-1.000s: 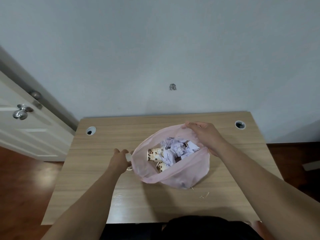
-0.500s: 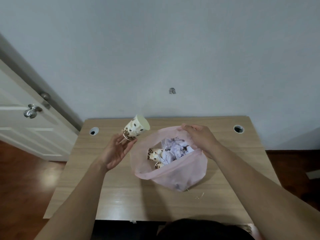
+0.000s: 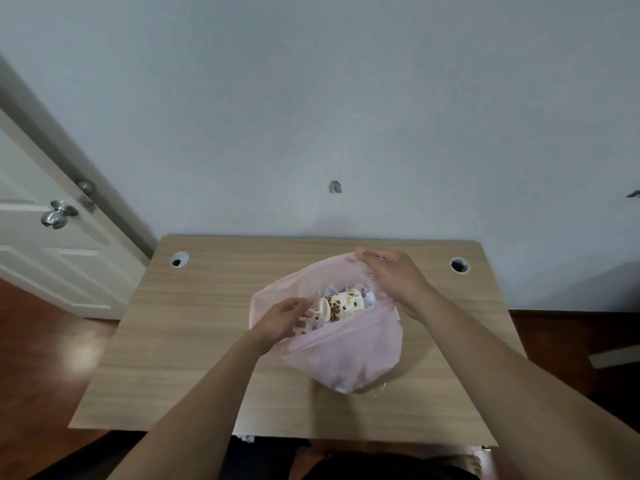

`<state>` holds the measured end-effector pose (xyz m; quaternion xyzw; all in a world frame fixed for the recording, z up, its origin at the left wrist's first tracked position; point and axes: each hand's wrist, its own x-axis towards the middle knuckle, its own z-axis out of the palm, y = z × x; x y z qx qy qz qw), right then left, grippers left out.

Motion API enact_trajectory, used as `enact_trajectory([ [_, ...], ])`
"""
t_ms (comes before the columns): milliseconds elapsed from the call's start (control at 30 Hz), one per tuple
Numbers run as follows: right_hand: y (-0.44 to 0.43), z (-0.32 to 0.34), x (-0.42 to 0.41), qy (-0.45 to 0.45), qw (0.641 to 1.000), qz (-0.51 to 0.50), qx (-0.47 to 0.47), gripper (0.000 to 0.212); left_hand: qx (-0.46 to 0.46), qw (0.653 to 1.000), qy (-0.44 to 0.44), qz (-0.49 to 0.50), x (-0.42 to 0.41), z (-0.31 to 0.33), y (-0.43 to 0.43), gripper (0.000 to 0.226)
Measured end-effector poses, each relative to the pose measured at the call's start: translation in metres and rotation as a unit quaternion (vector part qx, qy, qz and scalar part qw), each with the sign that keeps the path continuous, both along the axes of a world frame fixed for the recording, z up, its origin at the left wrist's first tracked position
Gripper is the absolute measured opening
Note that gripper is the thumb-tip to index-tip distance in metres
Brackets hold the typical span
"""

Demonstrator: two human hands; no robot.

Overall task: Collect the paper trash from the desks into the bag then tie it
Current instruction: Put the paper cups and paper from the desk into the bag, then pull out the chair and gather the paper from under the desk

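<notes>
A pink plastic bag (image 3: 341,355) sits open on the wooden desk (image 3: 194,341). Crumpled white paper (image 3: 367,298) shows inside it. A spotted paper cup (image 3: 344,305) lies on its side in the bag's mouth, base toward the left. My left hand (image 3: 284,318) is at the bag's left rim and holds the cup's base with its fingertips. Further back, my right hand (image 3: 394,277) grips the bag's far rim and holds it up.
The desk stands against a pale wall and has two cable holes, one (image 3: 179,259) at the back left, one (image 3: 459,265) at the back right. A white door with a metal knob (image 3: 57,214) is on the left. Small scraps (image 3: 382,388) lie near the bag's front.
My left hand lifted the spotted cup from beside the bag, carried it up, then moved it right into the bag's mouth. My right hand stayed on the far rim.
</notes>
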<state>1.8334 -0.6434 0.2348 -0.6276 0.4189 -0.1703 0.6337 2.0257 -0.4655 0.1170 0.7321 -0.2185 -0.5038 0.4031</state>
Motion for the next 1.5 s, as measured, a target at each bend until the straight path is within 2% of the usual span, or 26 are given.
enact_trajectory([
  [67,-0.005,0.002,-0.004,0.000,1.000,-0.010,-0.002,0.026,0.048,0.992,-0.116,-0.033,0.009,-0.013,0.012,0.046],
  [167,-0.013,0.001,-0.007,0.000,1.000,-0.013,-0.002,0.028,0.123,0.963,-0.224,-0.083,0.025,-0.022,0.035,0.051],
  [333,-0.013,-0.004,0.002,0.011,1.000,-0.020,-0.019,0.026,0.167,0.916,-0.340,-0.134,0.058,0.000,0.061,0.086],
  [400,-0.012,-0.008,0.011,0.010,0.999,-0.022,-0.036,0.027,0.166,0.907,-0.366,-0.128,0.066,0.016,0.072,0.092],
  [600,0.010,-0.017,0.033,0.015,0.997,0.008,-0.081,0.029,0.151,0.907,-0.379,-0.100,0.078,0.036,0.115,0.085],
  [800,0.045,-0.056,0.017,0.084,0.994,0.032,-0.060,0.025,0.081,0.947,-0.306,-0.058,0.058,0.024,0.167,0.049],
  [1000,0.073,-0.075,-0.023,0.105,0.994,0.013,-0.027,0.027,0.074,0.942,-0.325,-0.025,0.044,0.018,0.221,0.027],
  [1267,0.141,-0.076,-0.071,0.143,0.989,0.034,-0.002,0.068,0.141,0.912,-0.386,-0.008,0.025,0.033,0.327,0.025],
  [1367,0.195,-0.070,-0.084,0.147,0.985,0.090,-0.020,0.051,0.172,0.890,-0.420,-0.052,0.009,0.031,0.363,0.033],
  [1500,0.275,-0.080,-0.091,0.128,0.975,0.166,-0.068,0.033,0.267,0.833,-0.469,-0.125,-0.012,0.017,0.388,0.055],
])
